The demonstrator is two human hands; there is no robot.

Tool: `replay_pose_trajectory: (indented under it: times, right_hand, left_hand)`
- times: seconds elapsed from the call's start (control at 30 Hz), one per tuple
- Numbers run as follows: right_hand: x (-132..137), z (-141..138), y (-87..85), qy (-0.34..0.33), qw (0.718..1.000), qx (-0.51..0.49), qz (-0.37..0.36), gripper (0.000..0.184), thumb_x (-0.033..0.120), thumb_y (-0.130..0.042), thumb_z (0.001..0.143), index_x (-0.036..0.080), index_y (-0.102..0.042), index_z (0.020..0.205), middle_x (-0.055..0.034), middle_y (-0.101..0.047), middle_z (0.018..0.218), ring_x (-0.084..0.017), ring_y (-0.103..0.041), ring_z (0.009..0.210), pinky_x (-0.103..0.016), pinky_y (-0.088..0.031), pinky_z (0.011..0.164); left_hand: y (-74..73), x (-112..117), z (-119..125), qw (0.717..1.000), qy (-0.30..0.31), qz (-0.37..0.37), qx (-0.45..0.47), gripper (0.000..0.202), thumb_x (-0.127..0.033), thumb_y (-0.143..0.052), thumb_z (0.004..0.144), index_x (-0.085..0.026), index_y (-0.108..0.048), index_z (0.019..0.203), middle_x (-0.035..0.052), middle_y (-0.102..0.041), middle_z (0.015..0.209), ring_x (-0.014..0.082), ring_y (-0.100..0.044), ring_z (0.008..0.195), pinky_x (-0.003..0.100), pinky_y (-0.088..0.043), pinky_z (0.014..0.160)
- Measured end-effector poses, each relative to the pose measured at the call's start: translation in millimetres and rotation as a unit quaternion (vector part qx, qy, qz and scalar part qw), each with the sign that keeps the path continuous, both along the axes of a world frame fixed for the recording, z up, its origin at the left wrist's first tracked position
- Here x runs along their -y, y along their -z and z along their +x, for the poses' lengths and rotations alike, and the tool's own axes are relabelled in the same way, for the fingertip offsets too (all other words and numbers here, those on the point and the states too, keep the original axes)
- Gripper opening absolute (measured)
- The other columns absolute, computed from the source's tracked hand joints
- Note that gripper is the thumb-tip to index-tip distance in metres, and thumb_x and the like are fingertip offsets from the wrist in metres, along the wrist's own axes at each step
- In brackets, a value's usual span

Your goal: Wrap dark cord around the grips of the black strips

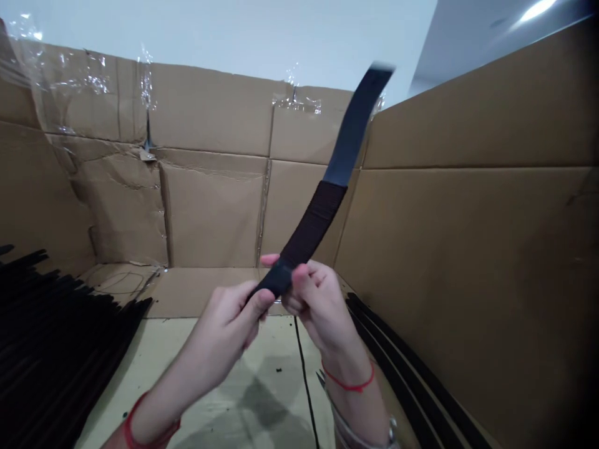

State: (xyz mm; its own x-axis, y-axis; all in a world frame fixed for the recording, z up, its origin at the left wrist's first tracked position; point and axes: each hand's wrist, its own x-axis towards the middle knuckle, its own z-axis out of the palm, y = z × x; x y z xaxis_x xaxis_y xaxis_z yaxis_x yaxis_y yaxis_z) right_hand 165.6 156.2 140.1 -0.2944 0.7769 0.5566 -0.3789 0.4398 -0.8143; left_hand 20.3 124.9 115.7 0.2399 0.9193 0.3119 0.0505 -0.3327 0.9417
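Both hands grip the lower end of a long black strap [322, 206] that stands up and curves to the upper right. Its lower half is a ribbed woven band, its upper half smooth dark material with a blurred tip. My left hand [234, 315] pinches the strap's bottom end between thumb and fingers. My right hand [318, 302] is closed round the same end from the right, thumb on top. Each wrist wears a red string.
Taped cardboard walls [210, 156] enclose the workplace at the back and right. A pile of black straps [51, 337] lies at the left. More black straps [412, 380] lean along the right wall. A pale cardboard floor [266, 380] lies below the hands.
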Motion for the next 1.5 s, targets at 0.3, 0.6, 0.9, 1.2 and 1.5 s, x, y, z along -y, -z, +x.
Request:
replay_pose_trajectory:
  times: [0.3, 0.6, 0.9, 1.2, 1.5]
  right_hand:
    - [-3.5, -9.4, 5.5, 0.090, 0.994, -0.055, 0.008, 0.034, 0.048, -0.076, 0.075, 0.015, -0.074, 0.081, 0.0095, -0.029, 0.047, -0.005, -0.017, 0.041, -0.021, -0.012, 0.038]
    - [-2.5, -6.3, 4.2, 0.056, 0.998, -0.008, -0.014, 0.041, 0.054, -0.071, 0.077, 0.015, -0.074, 0.089, 0.0103, -0.027, 0.048, -0.005, -0.015, 0.041, -0.021, -0.013, 0.037]
    - [7.8, -10.1, -0.5, 0.185, 0.982, 0.002, 0.027, 0.031, 0.046, -0.078, 0.072, 0.016, -0.074, 0.080, 0.0041, -0.047, 0.051, -0.009, -0.033, 0.043, -0.022, -0.026, 0.039]
    - [6.9, -16.1, 3.9, 0.160, 0.986, -0.030, 0.031, 0.039, 0.054, -0.066, 0.082, 0.015, -0.070, 0.074, 0.0092, -0.024, 0.049, -0.006, -0.018, 0.042, -0.021, -0.016, 0.038]
    - [4.2, -8.1, 2.2, 0.128, 0.991, -0.024, 0.013, 0.033, 0.047, -0.074, 0.077, 0.015, -0.071, 0.084, 0.0099, -0.025, 0.050, -0.006, -0.015, 0.043, -0.021, -0.013, 0.038]
  left_hand:
    - [2.8, -5.6, 8.6, 0.999, 0.032, 0.008, 0.016, 0.049, -0.068, -0.044, 0.086, -0.020, -0.044, 0.076, -0.0075, -0.038, 0.052, 0.0072, -0.033, 0.042, 0.019, -0.028, 0.040]
    - [4.3, -4.9, 11.6, 0.999, -0.026, -0.018, 0.007, 0.053, -0.070, -0.040, 0.086, -0.019, -0.046, 0.073, -0.0072, -0.040, 0.047, 0.0067, -0.033, 0.037, 0.018, -0.023, 0.037]
    - [-7.4, 6.3, 2.6, 0.956, -0.205, 0.132, -0.165, 0.032, -0.049, -0.038, 0.095, -0.021, -0.046, 0.082, -0.0027, -0.046, 0.059, 0.0125, -0.042, 0.050, 0.023, -0.023, 0.048]
    - [-0.7, -0.1, 4.2, 0.991, -0.103, 0.055, -0.063, 0.053, -0.065, -0.034, 0.091, -0.019, -0.046, 0.068, -0.0052, -0.039, 0.048, 0.0086, -0.034, 0.043, 0.021, -0.023, 0.042]
    - [-9.0, 1.9, -1.5, 0.992, -0.073, 0.082, -0.056, 0.044, -0.058, -0.034, 0.095, -0.019, -0.049, 0.080, -0.0031, -0.050, 0.056, 0.0098, -0.045, 0.049, 0.020, -0.032, 0.048]
